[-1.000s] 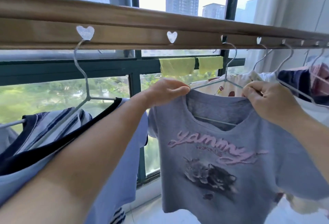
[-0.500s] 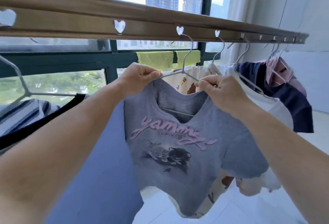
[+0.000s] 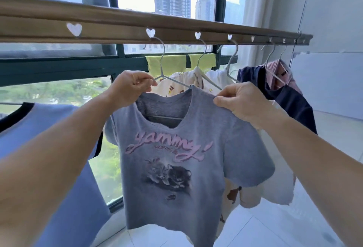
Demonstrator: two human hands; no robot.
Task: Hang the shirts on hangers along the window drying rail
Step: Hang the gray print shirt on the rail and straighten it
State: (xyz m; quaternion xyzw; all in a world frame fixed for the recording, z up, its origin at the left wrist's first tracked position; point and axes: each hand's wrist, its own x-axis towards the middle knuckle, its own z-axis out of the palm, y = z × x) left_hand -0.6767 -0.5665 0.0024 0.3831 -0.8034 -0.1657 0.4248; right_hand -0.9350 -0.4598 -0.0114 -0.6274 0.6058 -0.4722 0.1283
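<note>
A grey T-shirt (image 3: 176, 168) with pink lettering and a kitten print hangs on a pale wire hanger (image 3: 161, 64). The hanger's hook sits in a heart-shaped hole of the brown drying rail (image 3: 176, 28). My left hand (image 3: 131, 87) pinches the shirt's left shoulder together with the hanger arm. My right hand (image 3: 241, 99) grips the shirt's right shoulder. The hanger's bottom bar shows through the neck opening.
A blue shirt with dark trim (image 3: 49, 148) hangs close on the left. To the right hang a white printed garment (image 3: 188, 81), a navy shirt (image 3: 284, 99) and a pink one (image 3: 282, 72). Two yellow cloths (image 3: 167, 64) drape over the window frame. A white wall stands at far right.
The view has swung left and back right along the rail. Both hands have kept hold of the grey shirt's shoulders, and the collar now sits higher on the hanger.
</note>
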